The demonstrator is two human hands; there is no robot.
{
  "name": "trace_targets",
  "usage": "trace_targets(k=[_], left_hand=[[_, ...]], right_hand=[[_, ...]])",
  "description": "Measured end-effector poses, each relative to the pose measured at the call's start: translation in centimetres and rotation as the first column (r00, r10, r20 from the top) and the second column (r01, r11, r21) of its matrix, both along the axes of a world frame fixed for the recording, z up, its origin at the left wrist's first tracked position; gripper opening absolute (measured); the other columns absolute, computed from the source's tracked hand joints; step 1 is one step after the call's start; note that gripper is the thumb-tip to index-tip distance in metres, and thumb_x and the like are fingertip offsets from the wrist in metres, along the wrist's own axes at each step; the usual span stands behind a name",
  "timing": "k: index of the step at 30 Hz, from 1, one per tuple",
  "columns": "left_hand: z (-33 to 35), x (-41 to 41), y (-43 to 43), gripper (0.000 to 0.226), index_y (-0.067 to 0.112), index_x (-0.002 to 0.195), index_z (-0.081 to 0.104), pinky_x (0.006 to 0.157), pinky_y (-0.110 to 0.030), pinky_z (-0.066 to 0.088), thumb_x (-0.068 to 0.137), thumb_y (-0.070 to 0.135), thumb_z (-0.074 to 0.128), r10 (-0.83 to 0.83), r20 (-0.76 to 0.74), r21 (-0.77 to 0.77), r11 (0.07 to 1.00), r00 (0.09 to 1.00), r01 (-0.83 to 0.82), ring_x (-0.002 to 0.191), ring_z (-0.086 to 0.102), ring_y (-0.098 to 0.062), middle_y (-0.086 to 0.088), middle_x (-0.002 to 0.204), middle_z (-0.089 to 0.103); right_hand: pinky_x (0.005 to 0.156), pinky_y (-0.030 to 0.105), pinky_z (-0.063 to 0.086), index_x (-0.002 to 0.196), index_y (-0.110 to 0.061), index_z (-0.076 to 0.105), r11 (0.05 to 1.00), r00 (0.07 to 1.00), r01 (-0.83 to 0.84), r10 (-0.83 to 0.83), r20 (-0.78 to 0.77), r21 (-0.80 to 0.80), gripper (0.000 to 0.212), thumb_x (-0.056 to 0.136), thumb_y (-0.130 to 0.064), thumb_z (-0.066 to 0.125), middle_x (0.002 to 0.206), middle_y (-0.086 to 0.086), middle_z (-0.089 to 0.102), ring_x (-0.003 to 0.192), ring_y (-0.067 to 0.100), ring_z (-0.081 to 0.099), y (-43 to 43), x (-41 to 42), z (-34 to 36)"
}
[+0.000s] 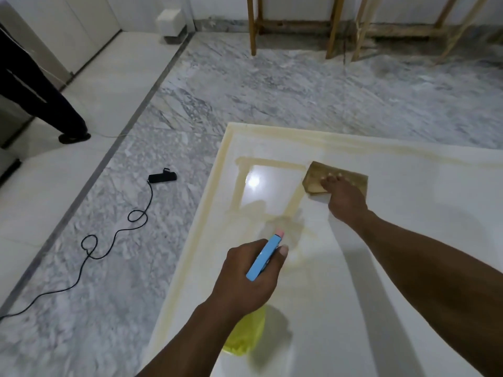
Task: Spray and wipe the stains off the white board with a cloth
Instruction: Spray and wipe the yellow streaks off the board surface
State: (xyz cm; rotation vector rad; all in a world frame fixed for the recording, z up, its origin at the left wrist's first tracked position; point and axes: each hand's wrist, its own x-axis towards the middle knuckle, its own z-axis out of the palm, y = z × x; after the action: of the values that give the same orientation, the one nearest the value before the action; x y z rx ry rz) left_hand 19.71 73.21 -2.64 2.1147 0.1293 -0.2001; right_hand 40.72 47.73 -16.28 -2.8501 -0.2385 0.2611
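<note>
White board (394, 268) under my hands: my left hand (245, 278) grips the spray bottle (262, 259) above it, and my right hand (344, 197) presses straight fingers on the brown cloth (315, 175) beside the yellowish stains (272, 165). The board lies on the marble floor (272, 91).

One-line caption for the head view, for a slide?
Left hand holds a spray bottle; right hand presses a brown cloth on the stained white board.

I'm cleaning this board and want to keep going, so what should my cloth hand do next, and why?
Probably drag the cloth leftward along the yellow stain band: the right hand presses it flat at that band's right end, and the band looks unwiped.
</note>
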Motion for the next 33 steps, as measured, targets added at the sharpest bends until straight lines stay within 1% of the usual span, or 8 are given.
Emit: trace_targets(k=[15, 20, 23, 25, 27, 29, 31, 33], left_hand=[[3.8, -11.5, 2.1, 0.040, 0.010, 0.094, 0.072, 0.067, -0.053, 0.061, 0.103, 0.048, 0.063, -0.007, 0.022, 0.029, 1.000, 1.000, 0.006, 0.059, 0.071, -0.033, -0.017, 0.068, 0.066], [4.8, -19.0, 4.1, 0.037, 0.007, 0.106, 0.075, 0.052, -0.025, 0.059, 0.104, 0.043, 0.064, 0.019, -0.007, -0.024, 1.000, 1.000, -0.019, 0.057, 0.072, -0.030, -0.006, 0.061, 0.058], [5.6, -22.7, 5.4, 0.037, 0.006, 0.107, 0.075, 0.051, -0.017, 0.055, 0.104, 0.041, 0.064, 0.036, -0.014, -0.046, 0.998, 0.999, -0.036, 0.056, 0.070, -0.028, -0.014, 0.067, 0.060], [6.1, -23.8, 6.4, 0.040, 0.004, 0.105, 0.074, 0.053, -0.021, 0.058, 0.103, 0.043, 0.064, 0.012, -0.003, -0.034, 0.999, 1.000, -0.012, 0.051, 0.069, -0.021, -0.022, 0.073, 0.063], [6.8, -24.0, 7.1, 0.042, 0.002, 0.102, 0.073, 0.053, -0.023, 0.060, 0.103, 0.043, 0.064, 0.004, 0.003, -0.027, 1.000, 1.000, -0.004, 0.050, 0.067, -0.017, -0.026, 0.078, 0.067], [7.2, -23.2, 7.4, 0.042, 0.001, 0.095, 0.071, 0.052, -0.021, 0.058, 0.103, 0.042, 0.065, 0.002, 0.018, -0.028, 1.000, 1.000, -0.001, 0.050, 0.064, -0.020, -0.018, 0.069, 0.061], [7.4, -22.0, 7.4, 0.040, 0.003, 0.091, 0.071, 0.051, -0.020, 0.057, 0.103, 0.041, 0.065, -0.007, 0.028, -0.021, 1.000, 1.000, 0.008, 0.053, 0.067, -0.028, -0.003, 0.060, 0.055], [7.4, -19.6, 7.3, 0.037, 0.007, 0.088, 0.071, 0.051, -0.019, 0.055, 0.103, 0.041, 0.065, -0.020, 0.040, -0.024, 0.999, 0.999, 0.021, 0.057, 0.070, -0.031, 0.003, 0.057, 0.053]], right_hand=[[0.123, 0.044, 0.016, 0.150, -0.026, 0.042, 0.999, 0.994, 0.006, -0.002, -0.114, 0.031, 0.071, 0.086, 0.006, 0.045, 0.163, -0.002, 0.028, 0.153, 0.022, 0.016, 4.4, -28.5, 1.4], [0.123, 0.040, 0.017, 0.150, -0.027, 0.042, 0.999, 0.986, -0.023, 0.017, -0.166, -0.031, 0.068, 0.090, 0.004, 0.042, 0.164, -0.004, 0.025, 0.153, 0.020, 0.016, 6.5, -37.8, 1.8], [0.115, 0.032, 0.034, 0.139, -0.031, 0.056, 0.999, 0.982, -0.053, 0.051, -0.184, -0.008, 0.060, 0.088, -0.002, 0.044, 0.153, -0.006, 0.047, 0.144, 0.020, 0.039, 6.6, -40.0, 3.3], [0.089, 0.033, 0.050, 0.111, -0.030, 0.070, 0.997, 0.951, -0.002, 0.026, -0.307, 0.079, 0.036, 0.089, -0.013, 0.046, 0.116, -0.001, 0.071, 0.111, 0.027, 0.065, 6.5, -39.0, 5.8], [0.072, 0.036, 0.054, 0.090, -0.021, 0.070, 0.925, 0.880, 0.215, -0.044, -0.473, 0.313, 0.016, 0.087, -0.026, 0.056, 0.088, 0.003, 0.071, 0.085, 0.027, 0.069, 6.2, -37.2, 8.9], [0.076, 0.044, 0.058, 0.097, -0.007, 0.071, 0.740, 0.788, 0.471, -0.109, -0.606, 0.479, 0.026, 0.085, -0.028, 0.063, 0.094, 0.012, 0.073, 0.088, 0.030, 0.070, 5.6, -35.4, 11.3], [0.073, 0.044, 0.059, 0.101, -0.001, 0.068, 0.517, 0.653, 0.668, -0.064, -0.755, 0.535, 0.020, 0.093, -0.018, 0.059, 0.098, 0.016, 0.071, 0.088, 0.033, 0.070, 5.3, -34.6, 12.2], [0.073, 0.042, 0.057, 0.102, 0.002, 0.065, 0.438, 0.569, 0.739, 0.000, -0.822, 0.512, 0.017, 0.092, -0.008, 0.056, 0.098, 0.019, 0.069, 0.085, 0.033, 0.069, 5.4, -33.0, 12.0]])
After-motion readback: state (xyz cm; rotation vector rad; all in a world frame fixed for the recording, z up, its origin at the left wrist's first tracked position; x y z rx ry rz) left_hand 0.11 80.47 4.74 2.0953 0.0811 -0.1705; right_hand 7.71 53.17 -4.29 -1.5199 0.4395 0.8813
